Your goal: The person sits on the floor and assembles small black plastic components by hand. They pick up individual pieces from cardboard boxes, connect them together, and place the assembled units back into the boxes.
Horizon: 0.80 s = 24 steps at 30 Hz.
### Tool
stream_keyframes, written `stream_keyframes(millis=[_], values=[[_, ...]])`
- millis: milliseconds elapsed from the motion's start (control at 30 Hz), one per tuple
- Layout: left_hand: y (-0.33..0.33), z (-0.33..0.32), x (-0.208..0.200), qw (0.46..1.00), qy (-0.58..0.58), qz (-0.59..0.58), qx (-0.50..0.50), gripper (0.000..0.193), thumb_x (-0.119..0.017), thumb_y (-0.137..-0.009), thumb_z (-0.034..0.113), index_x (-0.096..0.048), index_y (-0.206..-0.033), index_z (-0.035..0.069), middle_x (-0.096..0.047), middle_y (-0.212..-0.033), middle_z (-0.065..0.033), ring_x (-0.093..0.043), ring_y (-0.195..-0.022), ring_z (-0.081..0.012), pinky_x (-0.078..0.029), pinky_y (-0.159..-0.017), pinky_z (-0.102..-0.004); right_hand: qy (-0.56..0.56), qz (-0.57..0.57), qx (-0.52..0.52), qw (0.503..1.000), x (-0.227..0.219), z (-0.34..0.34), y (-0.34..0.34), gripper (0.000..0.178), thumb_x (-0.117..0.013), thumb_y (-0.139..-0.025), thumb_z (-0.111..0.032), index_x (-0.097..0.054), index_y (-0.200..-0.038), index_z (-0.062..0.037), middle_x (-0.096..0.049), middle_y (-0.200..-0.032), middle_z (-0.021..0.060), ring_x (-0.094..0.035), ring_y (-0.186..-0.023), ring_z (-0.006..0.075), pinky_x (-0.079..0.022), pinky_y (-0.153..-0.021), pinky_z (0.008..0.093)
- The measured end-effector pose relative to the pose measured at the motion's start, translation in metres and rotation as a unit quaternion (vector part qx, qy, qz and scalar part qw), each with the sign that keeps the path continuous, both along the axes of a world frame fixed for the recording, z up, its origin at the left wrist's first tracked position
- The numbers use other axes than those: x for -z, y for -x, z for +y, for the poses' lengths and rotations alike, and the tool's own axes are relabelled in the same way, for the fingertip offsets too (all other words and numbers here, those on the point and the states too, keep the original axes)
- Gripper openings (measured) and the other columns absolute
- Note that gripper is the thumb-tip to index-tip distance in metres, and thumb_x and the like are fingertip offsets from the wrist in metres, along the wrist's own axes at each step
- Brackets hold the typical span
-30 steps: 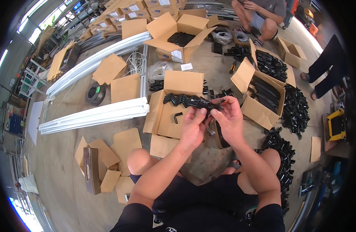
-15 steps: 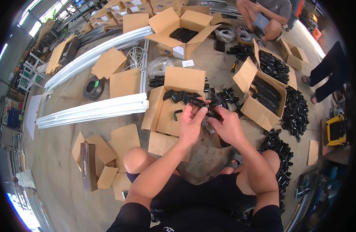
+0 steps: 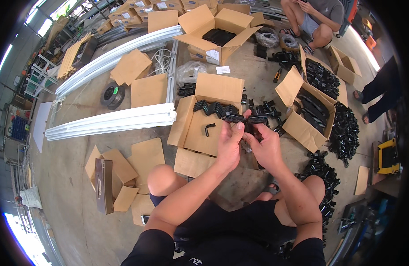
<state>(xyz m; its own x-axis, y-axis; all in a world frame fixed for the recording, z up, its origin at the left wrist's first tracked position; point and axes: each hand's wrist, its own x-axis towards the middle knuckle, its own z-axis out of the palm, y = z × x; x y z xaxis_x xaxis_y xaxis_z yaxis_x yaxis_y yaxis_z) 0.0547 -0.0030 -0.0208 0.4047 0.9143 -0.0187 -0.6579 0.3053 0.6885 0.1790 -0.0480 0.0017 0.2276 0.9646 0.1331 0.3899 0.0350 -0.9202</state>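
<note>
In front of me, both hands are raised close together over the right side of an open cardboard box [image 3: 181,122]. My left hand [image 3: 231,145] is closed on a black angled bracket [image 3: 234,117], its thumb lying along the near side. A second black angled bracket [image 3: 258,119] is gripped by my right hand [image 3: 266,146]. The two pieces meet nearly end to end between my fingers; whether they are joined I cannot tell. Inside the box, a row of similar black brackets [image 3: 213,107] stands along the far side, and one loose L-shaped bracket [image 3: 209,129] lies on the bottom.
Loose black brackets [image 3: 345,133] are heaped at the right, beside a cardboard box filled with neat rows [image 3: 312,111]. White metal profiles [image 3: 111,122] and a wire coil [image 3: 112,95] lie left. Another open box [image 3: 197,42] stands farther off. A person [image 3: 317,20] crouches at the back right.
Both brackets have turned to lie more level and in line, with the right one swung outward. My hands stay close together. The whole view has shifted slightly.
</note>
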Motion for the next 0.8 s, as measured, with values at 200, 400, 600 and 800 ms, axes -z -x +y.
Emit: stream_keyframes(millis=[200,400,600,800], values=[[0.015,0.013,-0.001,0.991,0.025,0.049,0.124,0.034,-0.062,-0.106,0.018,-0.057,-0.138,0.006,-0.062,-0.138,-0.0058,-0.060,-0.124,-0.0173,-0.049,-0.106,-0.0373,-0.040,0.034,0.028,0.998,0.006,0.003,-0.008,0.035,-0.076,-0.088,-0.008,-0.069,-0.121,-0.0009,-0.072,-0.084,0.0136,-0.063,-0.068,0.0139,-0.053,-0.066,0.0300],[0.023,0.022,0.013,0.990,0.046,0.077,0.110,0.018,-0.069,-0.101,0.010,-0.072,-0.116,0.002,-0.074,-0.109,-0.0036,-0.068,-0.097,-0.0107,-0.055,-0.091,-0.0287,-0.088,-0.120,-0.019,0.989,-0.001,0.001,-0.012,0.034,-0.074,-0.090,-0.007,-0.067,-0.122,0.0014,-0.071,-0.107,0.0222,-0.071,-0.094,0.0386,-0.057,-0.081,0.0423],[0.020,0.015,0.012,0.990,0.020,0.096,0.102,0.028,-0.061,-0.108,0.020,-0.067,-0.129,0.002,-0.071,-0.122,-0.0064,-0.066,-0.107,-0.0126,-0.054,-0.095,-0.0323,-0.085,-0.112,-0.033,0.989,-0.001,-0.002,-0.015,0.038,-0.072,-0.090,-0.004,-0.062,-0.127,0.0026,-0.070,-0.105,0.0221,-0.071,-0.092,0.0382,-0.057,-0.081,0.0416],[0.013,0.019,0.000,0.997,0.031,0.009,0.066,0.040,-0.060,-0.108,0.028,-0.060,-0.138,0.003,-0.067,-0.134,-0.0096,-0.063,-0.126,-0.0209,-0.050,-0.107,-0.0395,-0.100,0.070,0.013,0.992,0.007,0.004,-0.018,0.043,-0.071,-0.091,-0.002,-0.060,-0.132,0.0004,-0.072,-0.101,0.0194,-0.074,-0.087,0.0284,-0.057,-0.077,0.0383]])
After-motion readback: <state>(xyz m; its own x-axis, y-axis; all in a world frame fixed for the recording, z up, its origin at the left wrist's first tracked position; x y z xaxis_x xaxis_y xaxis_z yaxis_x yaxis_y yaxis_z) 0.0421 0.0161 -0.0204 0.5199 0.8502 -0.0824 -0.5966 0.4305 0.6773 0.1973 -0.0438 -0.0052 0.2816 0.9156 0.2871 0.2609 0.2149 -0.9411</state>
